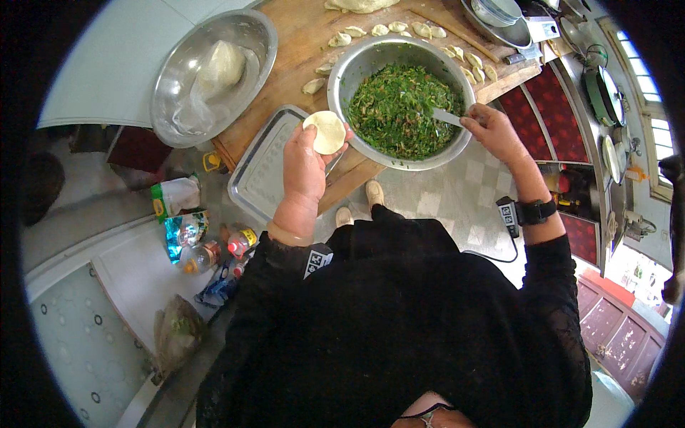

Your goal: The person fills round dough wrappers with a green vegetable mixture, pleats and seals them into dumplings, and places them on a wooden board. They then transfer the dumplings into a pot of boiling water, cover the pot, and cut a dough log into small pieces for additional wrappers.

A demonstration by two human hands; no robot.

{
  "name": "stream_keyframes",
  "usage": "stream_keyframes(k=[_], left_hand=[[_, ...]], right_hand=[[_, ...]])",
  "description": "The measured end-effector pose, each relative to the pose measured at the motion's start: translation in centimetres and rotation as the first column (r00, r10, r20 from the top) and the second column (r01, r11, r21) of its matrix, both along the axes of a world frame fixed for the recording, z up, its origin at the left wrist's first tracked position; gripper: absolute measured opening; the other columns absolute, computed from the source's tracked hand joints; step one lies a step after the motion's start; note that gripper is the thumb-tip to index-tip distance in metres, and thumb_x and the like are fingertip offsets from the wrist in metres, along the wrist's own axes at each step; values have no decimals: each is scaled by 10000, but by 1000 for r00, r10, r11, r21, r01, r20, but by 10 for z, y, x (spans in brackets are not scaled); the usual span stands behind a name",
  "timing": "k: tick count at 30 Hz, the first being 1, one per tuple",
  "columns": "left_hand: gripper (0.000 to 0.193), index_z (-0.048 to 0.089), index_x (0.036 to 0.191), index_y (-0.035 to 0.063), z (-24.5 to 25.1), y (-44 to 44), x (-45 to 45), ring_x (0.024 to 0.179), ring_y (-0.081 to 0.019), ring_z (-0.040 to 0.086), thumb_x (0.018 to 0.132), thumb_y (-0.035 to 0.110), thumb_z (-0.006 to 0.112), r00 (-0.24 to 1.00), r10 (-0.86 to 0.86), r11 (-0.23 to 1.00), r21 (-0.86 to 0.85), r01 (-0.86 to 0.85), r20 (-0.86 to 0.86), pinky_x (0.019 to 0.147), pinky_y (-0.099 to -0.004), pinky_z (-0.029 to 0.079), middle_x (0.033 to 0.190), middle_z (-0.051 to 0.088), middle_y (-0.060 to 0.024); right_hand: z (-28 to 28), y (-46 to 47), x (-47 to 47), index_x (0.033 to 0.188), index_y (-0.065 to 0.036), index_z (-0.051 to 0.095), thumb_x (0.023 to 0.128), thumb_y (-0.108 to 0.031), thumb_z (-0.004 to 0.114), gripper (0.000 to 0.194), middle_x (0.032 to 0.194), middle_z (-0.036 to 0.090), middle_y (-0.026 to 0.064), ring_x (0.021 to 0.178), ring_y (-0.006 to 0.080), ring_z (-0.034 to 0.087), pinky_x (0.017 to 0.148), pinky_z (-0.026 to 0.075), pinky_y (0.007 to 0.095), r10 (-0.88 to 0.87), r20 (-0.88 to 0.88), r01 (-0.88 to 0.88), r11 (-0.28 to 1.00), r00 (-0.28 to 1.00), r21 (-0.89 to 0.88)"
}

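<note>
A round dough wrapper (327, 134) lies flat on the fingers of my left hand (306, 166), with the thumb resting on its edge. Beside it stands a wide metal bowl (396, 162) of chopped green filling (401, 107). My right hand (489, 131) grips the end of a flat, pale-handled utensil (447, 116) at the bowl's right rim. The utensil's far end is sunk in the filling, so its shape is hidden. Folded dumplings (380, 30) sit on the wooden board (299, 32) around the far side of the bowl.
Below my left hand is a rectangular metal tray (257, 166). A large metal basin (160, 101) at the left holds plastic-wrapped dough (219, 67). A rolling pin (460, 36), a lump of dough (361, 4) and a cleaver (524, 55) lie farther back. Bottles (203, 257) stand low at the left.
</note>
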State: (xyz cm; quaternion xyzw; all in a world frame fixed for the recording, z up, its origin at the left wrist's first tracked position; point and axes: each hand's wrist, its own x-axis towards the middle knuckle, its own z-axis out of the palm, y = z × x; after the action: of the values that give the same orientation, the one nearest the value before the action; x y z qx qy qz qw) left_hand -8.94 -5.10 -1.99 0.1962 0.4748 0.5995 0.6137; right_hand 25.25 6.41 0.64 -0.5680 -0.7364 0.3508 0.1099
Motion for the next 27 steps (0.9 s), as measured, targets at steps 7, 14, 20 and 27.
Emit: stream_keyframes(k=[7, 14, 20, 27], left_hand=[[400, 535, 1255, -30, -6, 1, 1, 1026, -341, 702, 1015, 259, 397, 1000, -6, 1000, -10, 6, 14, 849, -405, 587, 1146, 682, -233], [412, 543, 1256, -37, -7, 3, 7, 1015, -337, 706, 1004, 258, 403, 1000, -29, 999, -15, 29, 6, 840, -399, 587, 1145, 686, -230], [407, 553, 1241, -40, -8, 2, 7, 1008, -330, 709, 1003, 254, 402, 1000, -12, 999, -37, 12, 0, 829, -397, 588, 1131, 692, -223], [394, 548, 1244, -30, -9, 2, 6, 1000, -318, 710, 1011, 257, 412, 1000, -24, 999, -23, 25, 12, 828, -395, 587, 1121, 694, -216]], right_hand=[[42, -19, 5, 970, -31, 594, 922, -262, 693, 255, 762, 645, 192, 706, 383, 645, 647, 502, 451, 193, 310, -253, 953, 931, 169], [34, -17, -18, 935, -84, 519, 935, -261, 650, 221, 704, 629, 172, 721, 424, 642, 626, 499, 527, 324, 464, -498, 806, 824, 321], [21, -16, -25, 948, -85, 520, 922, -254, 660, 221, 697, 631, 174, 718, 432, 637, 624, 502, 527, 324, 423, -457, 849, 846, 263], [15, -8, -33, 970, -82, 552, 911, -236, 666, 201, 761, 663, 173, 771, 420, 653, 663, 517, 514, 376, 357, -471, 851, 855, 232]])
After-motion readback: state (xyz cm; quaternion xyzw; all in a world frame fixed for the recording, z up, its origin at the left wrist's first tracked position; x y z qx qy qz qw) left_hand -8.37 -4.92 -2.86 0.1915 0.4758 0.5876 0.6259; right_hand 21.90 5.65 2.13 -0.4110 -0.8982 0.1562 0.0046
